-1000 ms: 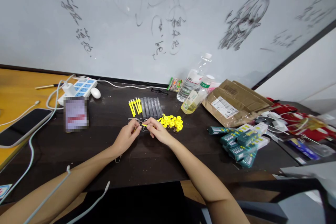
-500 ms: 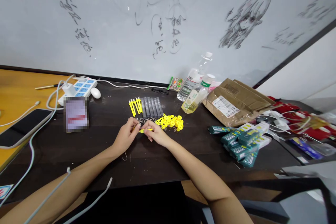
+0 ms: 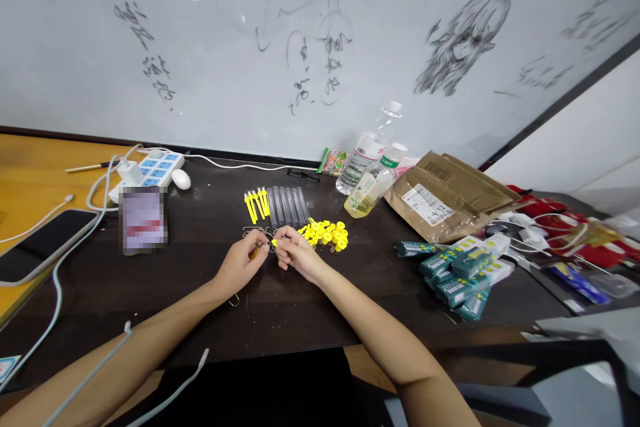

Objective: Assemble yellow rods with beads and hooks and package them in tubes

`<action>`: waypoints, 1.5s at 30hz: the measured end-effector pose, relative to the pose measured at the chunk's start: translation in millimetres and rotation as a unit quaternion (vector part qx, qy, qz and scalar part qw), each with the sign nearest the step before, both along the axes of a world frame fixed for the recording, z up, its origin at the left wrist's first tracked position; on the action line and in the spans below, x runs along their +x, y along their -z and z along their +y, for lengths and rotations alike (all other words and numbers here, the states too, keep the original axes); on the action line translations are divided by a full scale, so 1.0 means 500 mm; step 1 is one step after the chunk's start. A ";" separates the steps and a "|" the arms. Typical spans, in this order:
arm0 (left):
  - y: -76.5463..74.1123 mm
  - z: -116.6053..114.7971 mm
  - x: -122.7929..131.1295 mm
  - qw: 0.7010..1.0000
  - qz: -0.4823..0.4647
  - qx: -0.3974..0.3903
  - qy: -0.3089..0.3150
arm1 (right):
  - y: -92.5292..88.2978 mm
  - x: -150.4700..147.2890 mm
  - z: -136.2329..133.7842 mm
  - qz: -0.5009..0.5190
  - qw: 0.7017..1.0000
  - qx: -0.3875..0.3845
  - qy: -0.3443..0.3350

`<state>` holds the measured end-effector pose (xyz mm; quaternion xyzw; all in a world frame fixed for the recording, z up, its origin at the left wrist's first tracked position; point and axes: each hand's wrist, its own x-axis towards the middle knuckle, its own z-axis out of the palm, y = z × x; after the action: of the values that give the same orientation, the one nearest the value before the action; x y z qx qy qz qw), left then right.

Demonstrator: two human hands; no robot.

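Note:
Over the dark table point(image 3: 200, 307), my left hand point(image 3: 243, 263) and my right hand point(image 3: 297, 253) meet fingertip to fingertip, both pinched on one small yellow part point(image 3: 274, 243) with a thin metal wire. Just behind them lies a pile of yellow caps point(image 3: 325, 233), a row of grey tubes point(image 3: 287, 205) and several yellow pins point(image 3: 256, 203). Thin wire springs point(image 3: 253, 232) lie on the table by my left fingers.
A power strip point(image 3: 150, 170), a white mouse point(image 3: 181, 179), a blurred card point(image 3: 143, 219) and a phone point(image 3: 43, 243) lie at the left. Water bottles point(image 3: 367, 163), a cardboard package point(image 3: 450, 197) and green boxes point(image 3: 460, 273) are at the right. Cables hang at the front left.
The hands have stayed together at the same spot; the yellow part, held flat between them half a second ago, is now mostly hidden in the fingertips.

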<state>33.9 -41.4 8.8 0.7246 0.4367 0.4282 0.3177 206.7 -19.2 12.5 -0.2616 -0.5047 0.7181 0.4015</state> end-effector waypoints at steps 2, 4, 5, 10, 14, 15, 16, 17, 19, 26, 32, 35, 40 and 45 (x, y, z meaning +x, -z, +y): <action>0.001 -0.001 0.001 1.000 0.005 0.005 0.001 | -0.002 0.001 0.000 -0.005 1.000 -0.001 -0.001; 0.002 -0.001 0.001 1.000 0.004 0.010 0.001 | -0.003 0.002 0.000 -0.013 1.000 0.002 -0.002; 0.003 -0.001 0.002 1.000 0.003 0.014 0.000 | -0.003 0.003 0.001 -0.016 1.000 0.003 -0.002; 0.004 0.002 0.000 0.999 0.021 0.031 0.004 | -0.005 0.004 0.001 -0.029 1.000 -0.002 0.010; 0.003 0.002 -0.002 0.996 0.072 0.050 0.005 | -0.007 0.008 0.001 -0.041 0.999 -0.014 0.009; 0.003 0.002 -0.003 0.995 0.087 0.058 0.004 | -0.007 0.008 0.001 -0.043 0.999 -0.016 0.007; 0.003 0.002 -0.004 0.993 0.102 0.066 0.003 | -0.007 0.009 0.001 -0.047 0.999 -0.015 0.006; 0.003 0.003 -0.006 0.990 0.116 0.076 0.004 | -0.007 0.009 0.002 -0.052 0.999 -0.012 0.006; 0.004 0.006 -0.009 0.985 0.144 0.097 0.006 | -0.005 0.010 0.004 -0.066 0.998 0.007 0.015; 0.008 0.019 -0.019 0.961 0.213 0.177 0.026 | -0.007 0.015 0.011 -0.134 0.977 0.151 0.062; 0.003 0.013 -0.019 0.955 0.208 0.208 0.039 | -0.010 0.020 0.009 -0.071 0.996 0.056 -0.020; 0.002 0.013 -0.018 0.957 0.200 0.207 0.043 | -0.007 0.022 0.010 -0.062 0.997 0.043 -0.030; -0.004 0.008 -0.014 0.969 0.180 0.160 0.063 | -0.006 0.021 0.008 -0.072 0.994 0.081 -0.023; -0.005 0.000 -0.007 0.991 0.093 0.083 0.037 | -0.001 0.010 0.006 -0.072 0.993 0.090 -0.001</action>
<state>30.4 -41.6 11.3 0.8009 0.4004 0.3813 0.2298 211.8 -16.4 13.2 -0.2749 -0.5949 0.6497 0.3853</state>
